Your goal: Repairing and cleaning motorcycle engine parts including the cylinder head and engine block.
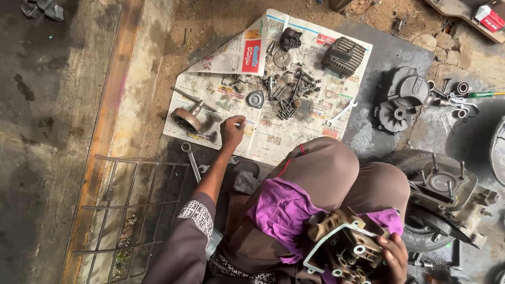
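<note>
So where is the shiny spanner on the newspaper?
In the head view, the silver spanner lies on the right edge of the newspaper, below the ribbed grey engine cover and right of the heap of bolts.

I see soft, even daylight with no hard shadows. The newspaper [273,131] at twelve o'clock reads brightest; the floor [37,121] at nine o'clock is dim. Focus is sharp throughout, edges slightly bowed.
</note>
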